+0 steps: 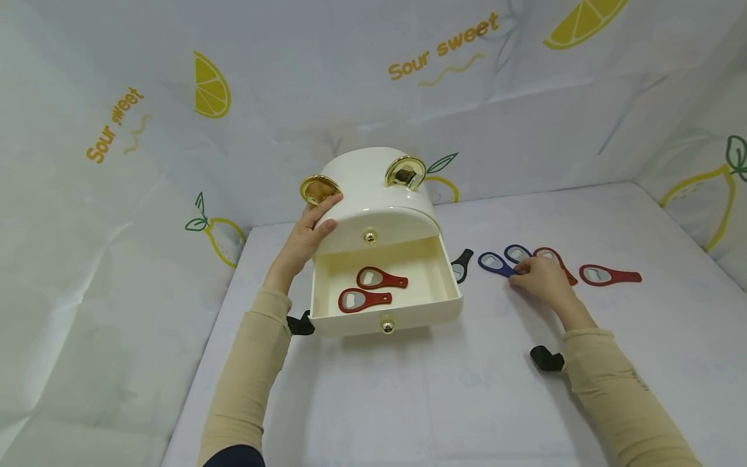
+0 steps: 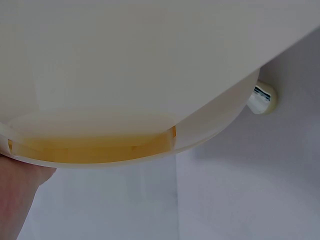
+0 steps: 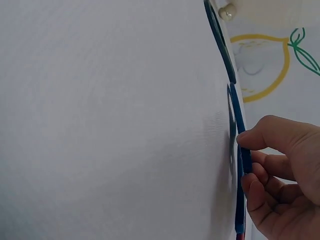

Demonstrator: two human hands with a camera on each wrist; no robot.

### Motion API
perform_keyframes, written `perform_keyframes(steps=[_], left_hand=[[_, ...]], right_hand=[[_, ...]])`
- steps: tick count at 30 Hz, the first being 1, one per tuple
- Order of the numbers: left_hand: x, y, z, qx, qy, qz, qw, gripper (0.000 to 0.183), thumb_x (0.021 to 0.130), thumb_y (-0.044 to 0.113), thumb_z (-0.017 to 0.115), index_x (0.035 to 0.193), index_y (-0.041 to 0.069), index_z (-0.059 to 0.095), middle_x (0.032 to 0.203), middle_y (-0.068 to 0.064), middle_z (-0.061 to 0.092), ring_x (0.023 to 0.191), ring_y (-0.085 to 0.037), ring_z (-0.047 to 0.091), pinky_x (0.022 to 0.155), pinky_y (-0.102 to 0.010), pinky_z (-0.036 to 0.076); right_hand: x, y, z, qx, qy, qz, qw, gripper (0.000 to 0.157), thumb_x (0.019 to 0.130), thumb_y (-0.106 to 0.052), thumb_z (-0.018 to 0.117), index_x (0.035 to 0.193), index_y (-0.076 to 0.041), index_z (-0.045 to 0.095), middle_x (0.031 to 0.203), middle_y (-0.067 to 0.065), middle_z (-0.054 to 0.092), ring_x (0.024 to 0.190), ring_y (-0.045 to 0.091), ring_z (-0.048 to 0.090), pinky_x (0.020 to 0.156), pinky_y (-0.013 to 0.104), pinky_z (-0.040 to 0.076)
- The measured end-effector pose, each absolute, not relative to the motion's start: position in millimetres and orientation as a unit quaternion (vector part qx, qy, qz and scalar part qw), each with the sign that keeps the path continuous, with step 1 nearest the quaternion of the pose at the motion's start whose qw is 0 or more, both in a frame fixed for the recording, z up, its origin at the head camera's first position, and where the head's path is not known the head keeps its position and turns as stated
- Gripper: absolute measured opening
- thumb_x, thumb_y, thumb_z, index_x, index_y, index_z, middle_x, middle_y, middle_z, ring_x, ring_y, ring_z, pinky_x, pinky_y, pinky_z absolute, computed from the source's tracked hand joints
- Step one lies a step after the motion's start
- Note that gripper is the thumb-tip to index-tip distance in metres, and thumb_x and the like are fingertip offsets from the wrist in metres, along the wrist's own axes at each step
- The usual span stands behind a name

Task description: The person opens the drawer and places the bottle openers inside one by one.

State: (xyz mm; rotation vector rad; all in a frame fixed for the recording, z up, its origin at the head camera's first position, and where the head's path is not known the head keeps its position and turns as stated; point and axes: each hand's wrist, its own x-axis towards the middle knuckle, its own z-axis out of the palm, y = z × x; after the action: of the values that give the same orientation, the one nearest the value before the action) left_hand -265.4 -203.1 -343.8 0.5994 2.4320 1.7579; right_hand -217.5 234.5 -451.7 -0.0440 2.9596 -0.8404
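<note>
A cream-white box point(image 1: 373, 220) with gold ear-shaped parts and a gold knob has its lower drawer point(image 1: 420, 314) pulled out. Two red bottle openers point(image 1: 382, 279) lie inside the drawer. My left hand point(image 1: 303, 240) rests on the box's upper left side, thumb on the front, fingers near the left ear; some fingers are hidden. In the left wrist view only part of that hand point(image 2: 20, 187) shows. My right hand point(image 1: 539, 277) pinches the handle of a blue bottle opener point(image 3: 239, 107), tilted slightly off the table in the right wrist view.
Beside the drawer lies a black bottle opener point(image 1: 463, 264). A second blue opener point(image 1: 513, 249) and a red one point(image 1: 569, 272) lie by my right hand, with another red opener point(image 1: 613, 277) farther right. A white lemon-print cloth point(image 1: 327, 78) hangs behind.
</note>
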Motion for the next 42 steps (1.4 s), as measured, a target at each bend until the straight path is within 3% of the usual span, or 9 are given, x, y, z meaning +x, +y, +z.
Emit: perform_keyframes(steps=[10,16,26,35,42], left_hand=[[-261.0,-201.3,-341.1,0.196,0.793,0.576,0.042,0.072,0.077,0.06,0.056,0.14,0.028,0.042,0.15,0.005,0.016,0.13,-0.019,0.027,0.099,-0.035,0.034],[-245.5,-194.7,-323.0,0.194,0.795,0.572,0.048,0.076,0.078,0.058,0.056,0.141,0.019,0.04,0.152,-0.001,0.014,0.132,-0.021,0.025,0.102,-0.039,0.031],[-244.8,-194.8,-322.3,0.197,0.796,0.57,0.044,0.078,0.077,0.061,0.055,0.142,0.02,0.04,0.153,-0.001,0.012,0.132,-0.023,0.025,0.103,-0.041,0.031],[-244.4,-195.4,-321.8,0.195,0.795,0.573,0.047,0.084,0.073,0.064,0.055,0.142,0.019,0.039,0.153,-0.002,0.012,0.134,-0.024,0.023,0.106,-0.045,0.028],[-243.5,-194.7,-320.2,0.19,0.799,0.568,0.047,0.083,0.073,0.065,0.056,0.141,0.02,0.04,0.153,-0.003,0.014,0.136,-0.024,0.021,0.107,-0.046,0.027]], right_hand=[[-211.0,236.8,-438.6,-0.013,0.959,-0.282,0.036,0.038,0.082,-0.023,0.065,0.107,0.006,0.064,0.09,0.018,0.063,0.08,0.027,0.052,0.062,0.027,0.037],[-203.4,232.9,-422.1,-0.01,0.95,-0.313,-0.001,0.034,0.082,-0.021,0.066,0.104,0.006,0.065,0.088,0.017,0.06,0.08,0.026,0.05,0.059,0.026,0.038],[-184.5,209.6,-381.1,-0.061,0.934,-0.338,-0.103,0.024,0.083,-0.016,0.066,0.097,0.003,0.067,0.087,0.014,0.056,0.077,0.023,0.048,0.059,0.026,0.037],[-163.3,182.2,-346.0,-0.09,0.913,-0.371,-0.141,0.023,0.082,-0.016,0.07,0.1,-0.001,0.068,0.092,0.011,0.06,0.078,0.016,0.049,0.062,0.012,0.039],[-154.3,161.9,-331.8,-0.148,0.896,-0.385,-0.163,0.017,0.079,-0.009,0.071,0.095,-0.005,0.07,0.089,0.006,0.061,0.073,0.008,0.05,0.064,0.009,0.04]])
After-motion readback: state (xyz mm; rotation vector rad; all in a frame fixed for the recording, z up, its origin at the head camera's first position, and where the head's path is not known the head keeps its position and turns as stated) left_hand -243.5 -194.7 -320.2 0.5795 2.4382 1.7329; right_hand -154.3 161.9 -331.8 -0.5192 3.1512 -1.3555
